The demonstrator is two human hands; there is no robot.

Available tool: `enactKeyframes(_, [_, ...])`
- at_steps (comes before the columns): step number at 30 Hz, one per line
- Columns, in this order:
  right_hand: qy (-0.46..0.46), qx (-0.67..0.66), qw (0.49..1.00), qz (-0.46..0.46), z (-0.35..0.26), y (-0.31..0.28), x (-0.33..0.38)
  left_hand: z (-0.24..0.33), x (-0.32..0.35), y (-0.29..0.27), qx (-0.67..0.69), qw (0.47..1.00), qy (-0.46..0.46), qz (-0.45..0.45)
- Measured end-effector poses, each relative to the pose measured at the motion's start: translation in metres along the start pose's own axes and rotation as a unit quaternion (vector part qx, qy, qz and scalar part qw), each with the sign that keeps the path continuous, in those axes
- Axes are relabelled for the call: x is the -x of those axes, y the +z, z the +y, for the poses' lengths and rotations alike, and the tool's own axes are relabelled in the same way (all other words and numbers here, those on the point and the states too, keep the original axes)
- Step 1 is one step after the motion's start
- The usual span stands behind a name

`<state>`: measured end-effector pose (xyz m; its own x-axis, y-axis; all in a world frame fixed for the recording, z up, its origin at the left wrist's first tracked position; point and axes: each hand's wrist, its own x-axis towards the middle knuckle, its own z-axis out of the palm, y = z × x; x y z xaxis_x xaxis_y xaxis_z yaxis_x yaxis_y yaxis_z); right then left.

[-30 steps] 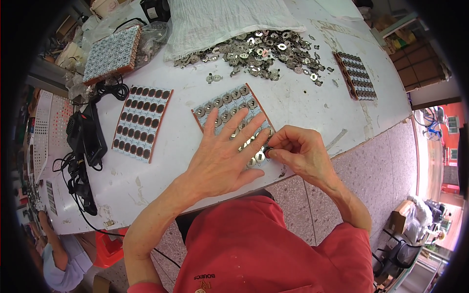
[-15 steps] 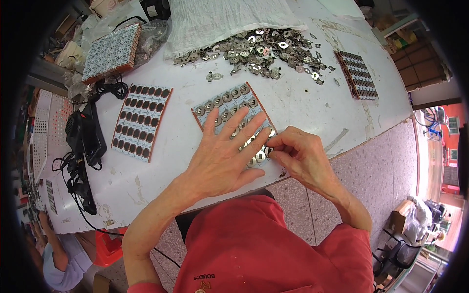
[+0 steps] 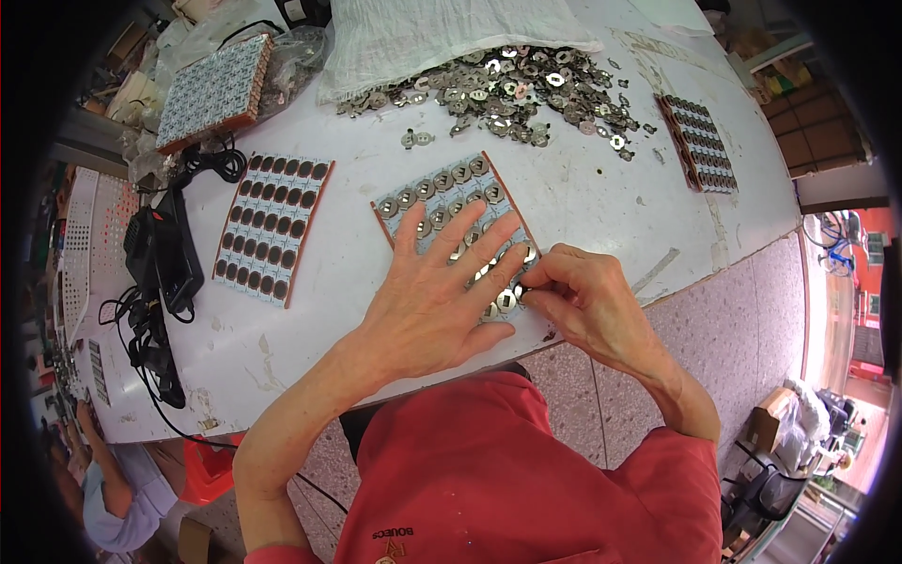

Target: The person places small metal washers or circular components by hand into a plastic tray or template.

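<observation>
A pale blue circuit-board panel (image 3: 503,193) with orange edges lies near the table's front edge, bearing rows of shiny metal discs. Across it lies my left hand (image 3: 432,282), flat with fingers spread, hiding the panel's middle. At the panel's right edge my right hand (image 3: 592,296) is closed, thumb and forefinger pinched at a metal disc (image 3: 523,292) in the near rows. The fingertips cover most of that piece. Beyond the panel spreads a heap of loose metal discs (image 3: 498,99) with small tabs, spilling from under a white woven sack (image 3: 451,28).
A panel with dark round spots (image 3: 272,226) lies to the left. Panels are stacked (image 3: 211,94) at the far left, and a filled panel (image 3: 700,146) stands far right. Black electrical boxes (image 3: 169,249) with cables sit left. Another person (image 3: 122,498) works at lower left.
The whole view has shifted slightly. Both hands keep their places on the panel, and the right-hand pinch stays at its right edge.
</observation>
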<state>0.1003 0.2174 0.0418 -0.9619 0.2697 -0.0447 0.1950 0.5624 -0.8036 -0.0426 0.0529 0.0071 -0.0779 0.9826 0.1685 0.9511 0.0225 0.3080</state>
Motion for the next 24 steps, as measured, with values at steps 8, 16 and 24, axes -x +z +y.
enactKeyframes(8, [0.02,0.008,1.0,-0.02,-0.013,-0.007,0.0,0.001,0.003,0.004,0.012,1.0,0.001,0.019])
enactKeyframes(16, [-0.114,0.078,0.988,0.068,-0.019,0.001,-0.114,0.0,0.007,0.006,-0.002,0.998,0.016,0.058])
enactKeyframes(24, [-0.118,0.238,0.964,0.03,-0.009,0.019,-0.171,-0.001,0.005,0.008,-0.004,0.998,0.02,0.067])
